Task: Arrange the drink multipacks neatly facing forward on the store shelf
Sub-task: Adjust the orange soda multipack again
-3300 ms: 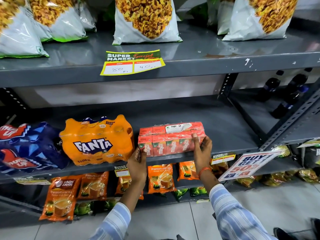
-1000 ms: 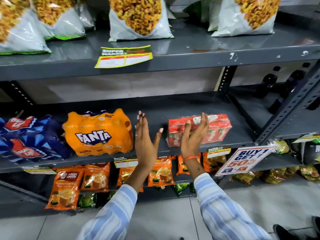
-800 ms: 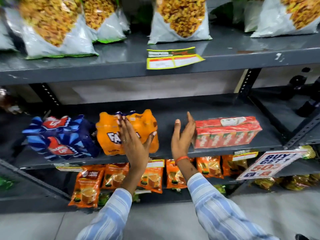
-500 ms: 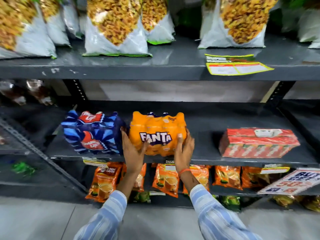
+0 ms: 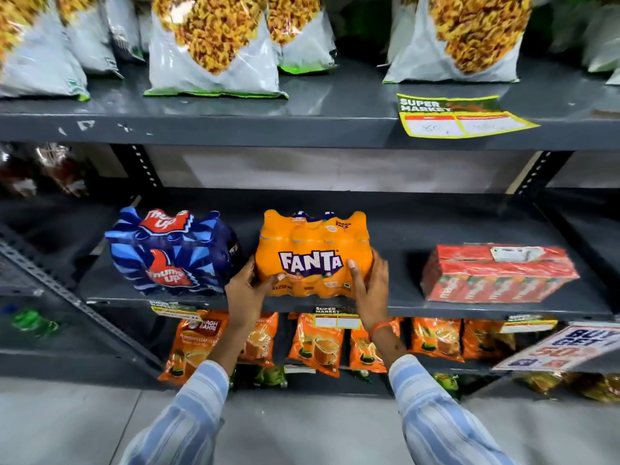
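Observation:
An orange Fanta multipack [image 5: 313,243] stands on the grey middle shelf [image 5: 402,305], its logo facing me. My left hand [image 5: 246,293] grips its lower left corner and my right hand [image 5: 369,290] grips its lower right corner. To its left sits a blue Thums Up multipack [image 5: 171,251], turned slightly. To the right, apart from my hands, lies a red juice-carton multipack [image 5: 496,273] near the shelf's front edge.
Large snack bags [image 5: 211,45] fill the top shelf, with a yellow price label [image 5: 459,115] at its edge. Orange tea packets [image 5: 317,344] hang below the middle shelf. A promo sign [image 5: 563,344] sticks out at lower right. Slanted shelf braces [image 5: 67,293] run at left.
My hands left the red carton pack, swung left with open palms, and closed on both sides of the Fanta pack. My view shifted left and moved closer.

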A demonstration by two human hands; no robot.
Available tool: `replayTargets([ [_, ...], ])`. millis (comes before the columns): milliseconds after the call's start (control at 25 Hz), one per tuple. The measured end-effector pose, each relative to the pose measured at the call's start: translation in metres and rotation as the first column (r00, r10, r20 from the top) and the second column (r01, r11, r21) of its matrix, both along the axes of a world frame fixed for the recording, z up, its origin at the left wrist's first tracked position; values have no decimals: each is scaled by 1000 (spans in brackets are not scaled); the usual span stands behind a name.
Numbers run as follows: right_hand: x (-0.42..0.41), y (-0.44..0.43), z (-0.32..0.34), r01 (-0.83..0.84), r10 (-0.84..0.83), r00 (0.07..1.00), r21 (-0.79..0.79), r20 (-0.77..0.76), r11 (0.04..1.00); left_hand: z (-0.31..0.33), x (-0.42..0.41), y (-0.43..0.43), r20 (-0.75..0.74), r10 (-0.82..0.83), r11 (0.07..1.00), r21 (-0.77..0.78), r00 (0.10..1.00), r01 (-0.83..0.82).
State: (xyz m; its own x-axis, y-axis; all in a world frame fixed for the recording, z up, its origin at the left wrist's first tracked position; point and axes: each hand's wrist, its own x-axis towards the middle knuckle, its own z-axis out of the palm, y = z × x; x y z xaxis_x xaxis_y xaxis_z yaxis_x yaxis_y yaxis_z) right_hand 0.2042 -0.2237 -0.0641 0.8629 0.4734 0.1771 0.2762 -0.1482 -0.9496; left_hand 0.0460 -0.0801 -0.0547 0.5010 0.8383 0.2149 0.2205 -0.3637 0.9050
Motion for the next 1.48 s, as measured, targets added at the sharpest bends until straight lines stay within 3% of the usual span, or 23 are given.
replayTargets([
  [360, 44, -36, -1, 46, -46, 999, 28, -4, 999, -3, 42, -33, -30, -23, 1000, 14, 999, 23],
  [1080, 50, -43, -2, 27, -27, 1000, -5, -7, 1000, -4, 48, -40, -60, 36, 999, -1, 998, -36],
  [1480, 46, -46, 6, -3, 2, 1000, -1, -5, 1000, -1, 49, -41, 1, 17, 999, -29, 1000, -17],
])
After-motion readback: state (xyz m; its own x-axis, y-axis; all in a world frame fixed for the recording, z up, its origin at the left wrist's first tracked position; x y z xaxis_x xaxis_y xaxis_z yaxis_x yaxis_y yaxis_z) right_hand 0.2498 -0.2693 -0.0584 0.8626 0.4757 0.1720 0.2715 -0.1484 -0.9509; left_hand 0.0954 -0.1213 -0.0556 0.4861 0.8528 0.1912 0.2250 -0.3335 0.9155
